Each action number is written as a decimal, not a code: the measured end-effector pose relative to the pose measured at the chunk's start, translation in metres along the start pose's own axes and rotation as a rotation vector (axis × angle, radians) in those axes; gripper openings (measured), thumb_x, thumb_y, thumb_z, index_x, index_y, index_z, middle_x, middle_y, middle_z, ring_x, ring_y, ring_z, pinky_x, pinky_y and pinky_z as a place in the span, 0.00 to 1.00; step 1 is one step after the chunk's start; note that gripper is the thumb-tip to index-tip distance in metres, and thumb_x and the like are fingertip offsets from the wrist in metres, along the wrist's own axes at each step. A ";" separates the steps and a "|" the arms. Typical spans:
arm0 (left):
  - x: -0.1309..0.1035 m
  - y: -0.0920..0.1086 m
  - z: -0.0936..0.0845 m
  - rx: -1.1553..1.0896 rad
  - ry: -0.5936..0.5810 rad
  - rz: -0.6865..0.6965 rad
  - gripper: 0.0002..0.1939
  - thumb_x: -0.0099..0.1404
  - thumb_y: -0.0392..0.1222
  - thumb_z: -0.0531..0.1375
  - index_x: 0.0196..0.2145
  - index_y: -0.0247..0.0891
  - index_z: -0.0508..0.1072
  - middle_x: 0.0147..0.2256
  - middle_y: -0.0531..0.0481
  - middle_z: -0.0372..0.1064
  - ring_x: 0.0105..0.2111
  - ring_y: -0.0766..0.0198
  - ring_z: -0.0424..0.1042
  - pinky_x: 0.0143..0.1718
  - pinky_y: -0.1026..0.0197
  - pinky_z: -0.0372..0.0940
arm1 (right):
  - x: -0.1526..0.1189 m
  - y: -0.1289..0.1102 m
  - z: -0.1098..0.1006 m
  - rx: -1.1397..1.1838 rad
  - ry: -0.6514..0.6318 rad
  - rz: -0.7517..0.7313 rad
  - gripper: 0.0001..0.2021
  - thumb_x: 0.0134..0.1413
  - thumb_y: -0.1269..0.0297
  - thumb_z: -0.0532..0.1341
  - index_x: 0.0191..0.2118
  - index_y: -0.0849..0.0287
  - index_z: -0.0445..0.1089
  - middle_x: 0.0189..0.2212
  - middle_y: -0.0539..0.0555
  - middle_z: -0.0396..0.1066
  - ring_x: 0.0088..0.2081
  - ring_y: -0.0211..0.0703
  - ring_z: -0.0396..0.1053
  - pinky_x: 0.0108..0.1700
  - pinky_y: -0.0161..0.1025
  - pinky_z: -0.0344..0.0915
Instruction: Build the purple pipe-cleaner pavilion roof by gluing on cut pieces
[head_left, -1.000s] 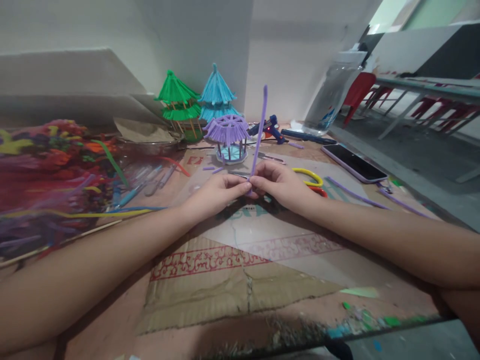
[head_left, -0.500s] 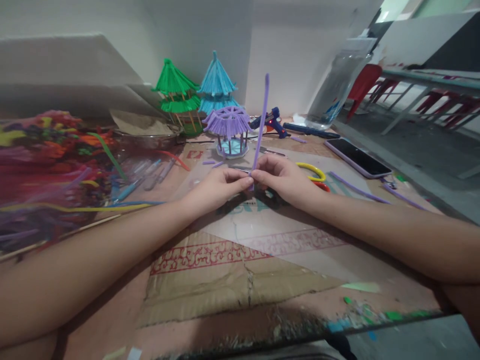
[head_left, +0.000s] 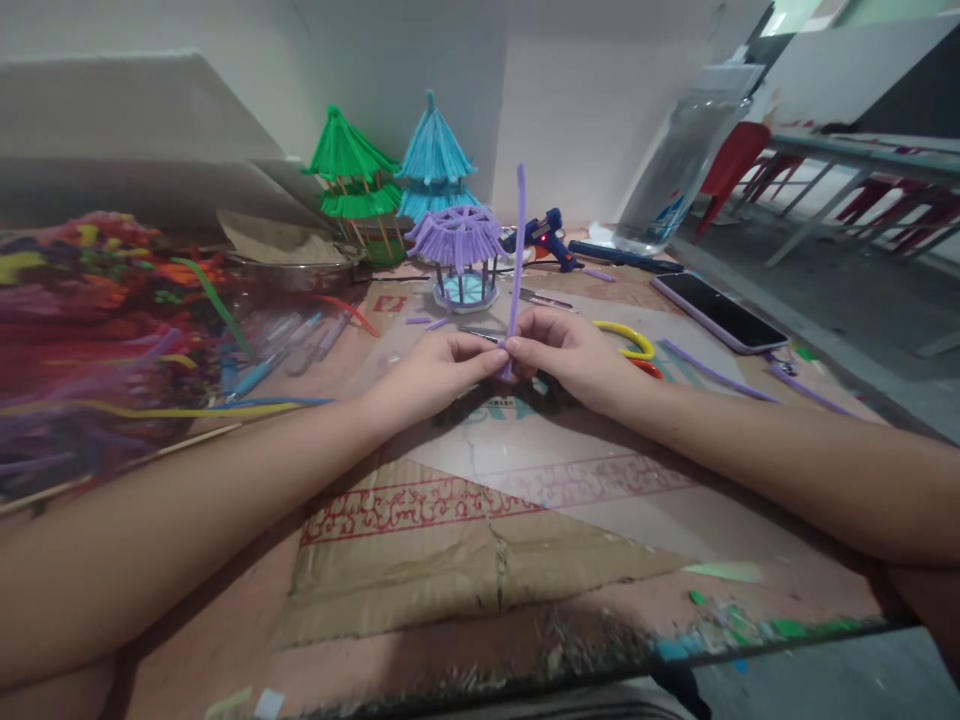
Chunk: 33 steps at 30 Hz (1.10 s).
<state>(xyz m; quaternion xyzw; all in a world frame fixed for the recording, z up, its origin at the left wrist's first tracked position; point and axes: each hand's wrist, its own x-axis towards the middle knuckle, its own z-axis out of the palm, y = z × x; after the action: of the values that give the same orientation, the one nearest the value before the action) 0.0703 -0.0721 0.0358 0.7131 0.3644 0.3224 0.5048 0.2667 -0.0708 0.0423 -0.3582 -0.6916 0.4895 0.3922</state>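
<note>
A purple fuzzy stick (head_left: pixel 519 250) stands nearly upright between my two hands. My right hand (head_left: pixel 559 355) pinches its lower part between thumb and fingers. My left hand (head_left: pixel 454 370) is closed at the same spot, its thumb tip touching the stick's lower end; a thin metallic tool (head_left: pixel 480 332) shows at its fingertips, partly hidden. Behind my hands sits a small purple-roofed pavilion model (head_left: pixel 459 250) on a pale blue base. Scissors with yellow and red handles (head_left: pixel 630 340) lie partly under my right hand.
A green model (head_left: pixel 351 170) and a blue model (head_left: pixel 435 160) stand at the back. Nearby are a blue glue gun (head_left: pixel 551 240), a phone (head_left: pixel 720 312) and a large clear bottle (head_left: pixel 679 165). Colourful fuzzy sticks (head_left: pixel 90 290) are heaped at left. Cardboard (head_left: pixel 450 580) covers the table's front.
The purple stick has tilted slightly to the left, closer to vertical, and its top is a little lower. Both hands keep nearly the same place and hold.
</note>
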 end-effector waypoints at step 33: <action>0.000 0.000 0.000 0.012 0.017 -0.035 0.12 0.65 0.47 0.64 0.36 0.36 0.83 0.37 0.45 0.82 0.37 0.59 0.78 0.44 0.57 0.72 | 0.001 0.005 0.001 -0.066 0.029 -0.044 0.11 0.57 0.57 0.66 0.33 0.55 0.65 0.25 0.47 0.69 0.27 0.37 0.65 0.29 0.36 0.62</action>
<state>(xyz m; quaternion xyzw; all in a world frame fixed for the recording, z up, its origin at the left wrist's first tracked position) 0.0697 -0.0723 0.0359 0.7068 0.3830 0.3175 0.5030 0.2664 -0.0688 0.0371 -0.3628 -0.7093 0.4526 0.4006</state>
